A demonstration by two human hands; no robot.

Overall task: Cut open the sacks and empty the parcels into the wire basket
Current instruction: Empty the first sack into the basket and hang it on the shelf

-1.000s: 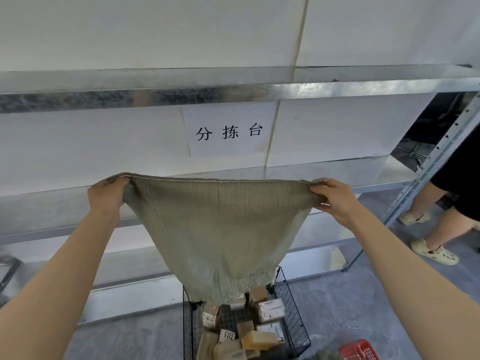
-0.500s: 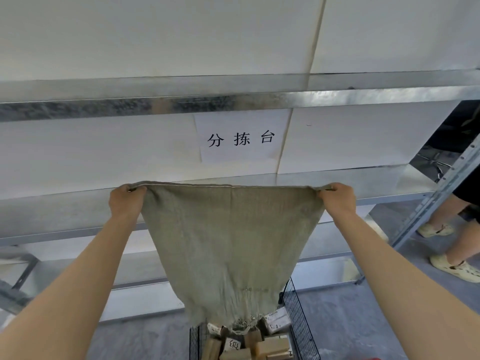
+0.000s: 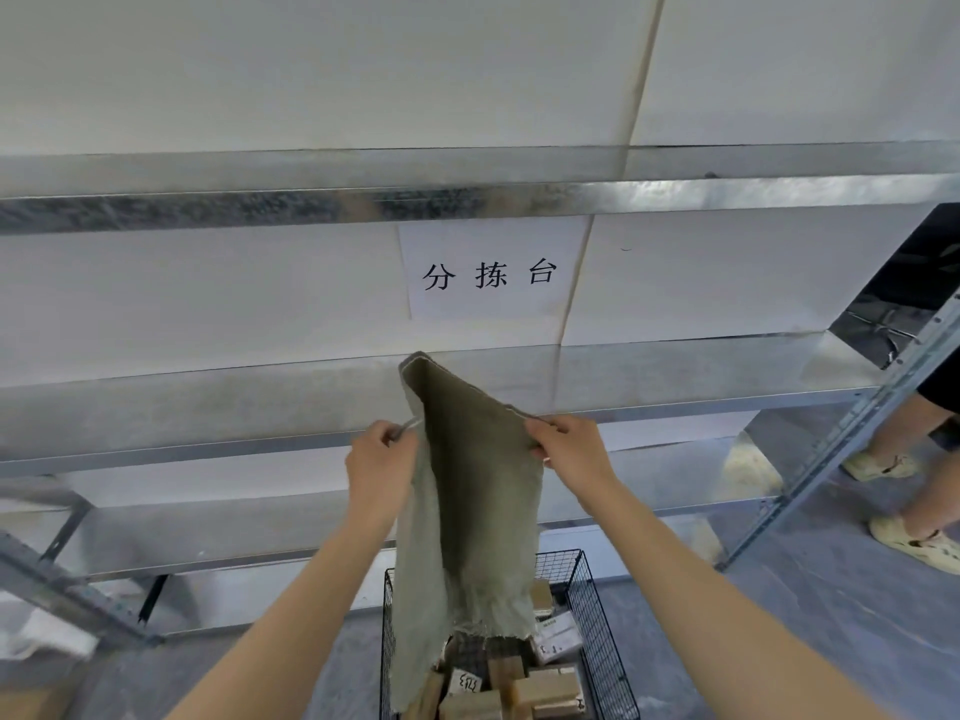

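A limp grey-green woven sack (image 3: 470,517) hangs folded in half above the black wire basket (image 3: 597,615), its frayed open end dangling over the basket. My left hand (image 3: 382,459) grips one top corner of the sack. My right hand (image 3: 571,449) pinches the other corner close beside it. Several small cardboard parcels (image 3: 545,688) with white labels lie in the basket. The sack hides the basket's left part.
A galvanised metal shelving unit (image 3: 208,407) with a paper sign (image 3: 491,275) stands right behind the basket. Its slanted upright (image 3: 852,433) is at the right. Another person's legs and light shoes (image 3: 914,543) stand on the grey floor at far right. A white sack (image 3: 41,631) lies at lower left.
My hands have come together, folding the sack that was spread wide between them. The sack's fold now stands up between the hands, and the view has shifted downward a little.
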